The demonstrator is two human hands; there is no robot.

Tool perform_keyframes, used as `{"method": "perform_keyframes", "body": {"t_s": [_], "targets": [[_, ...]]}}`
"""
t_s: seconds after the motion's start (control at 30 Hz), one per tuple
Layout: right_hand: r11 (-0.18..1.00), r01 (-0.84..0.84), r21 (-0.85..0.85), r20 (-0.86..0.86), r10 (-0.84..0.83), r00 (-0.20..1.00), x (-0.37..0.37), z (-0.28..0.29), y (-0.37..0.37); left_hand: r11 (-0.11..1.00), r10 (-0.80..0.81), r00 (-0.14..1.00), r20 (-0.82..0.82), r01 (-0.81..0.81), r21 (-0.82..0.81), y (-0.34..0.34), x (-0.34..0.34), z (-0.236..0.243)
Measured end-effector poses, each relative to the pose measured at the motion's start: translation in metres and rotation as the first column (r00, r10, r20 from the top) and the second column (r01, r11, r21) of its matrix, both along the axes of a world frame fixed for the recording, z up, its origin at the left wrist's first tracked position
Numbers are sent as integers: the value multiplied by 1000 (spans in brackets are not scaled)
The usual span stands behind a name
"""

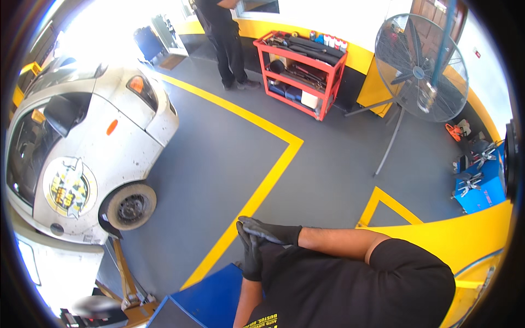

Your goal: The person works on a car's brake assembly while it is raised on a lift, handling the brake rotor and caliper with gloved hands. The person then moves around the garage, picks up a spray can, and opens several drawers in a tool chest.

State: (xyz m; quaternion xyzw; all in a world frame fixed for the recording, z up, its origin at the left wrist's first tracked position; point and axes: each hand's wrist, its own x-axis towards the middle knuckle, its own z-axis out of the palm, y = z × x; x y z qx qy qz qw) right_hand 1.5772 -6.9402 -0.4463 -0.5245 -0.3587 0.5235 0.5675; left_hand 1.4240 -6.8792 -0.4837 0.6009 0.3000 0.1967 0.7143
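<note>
My hands are together in front of my body at the lower middle, both in dark work gloves. My right hand (272,232) reaches in from the right, its fingers laid straight and flat against the other glove. From below, my left hand (251,256) extends upward with its fingers stretched out along the right one. The two gloves touch near the fingertips, and no object shows in either hand. The inner faces of the palms are hidden. Beneath and beside the hands lie a yellow floor line (229,240) and a blue surface (210,295).
A white car (104,147) with a dirty front wheel (131,206) stands left. A red tool cart (301,68) is at the back beside a standing person (221,44). To the right are a large stand fan (421,68), a blue box (484,186) and a yellow structure (437,246).
</note>
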Motion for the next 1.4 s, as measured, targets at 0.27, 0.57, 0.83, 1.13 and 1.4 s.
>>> {"method": "perform_keyframes", "body": {"t_s": [0.27,0.57,0.83,1.13,1.4], "targets": [[846,-532,-31,-589,414,694,148,29,205,915,-292,939,180,329,-232,227,114,66],[747,344,-569,819,552,157,385,-265,168,917,-399,915,-56,399,-11,544,284,95],[87,76,-993,91,188,978,392,-362,112,636,-291,296,-910,770,47,842,343,-94],[580,326,-747,639,489,594,841,-367,586,967,-212,647,-732,30,-254,954,381,-183],[922,388,1,817,-225,531,1087,-238,1062,961,29,948,-317,61,269,1231,735,-133]]}}
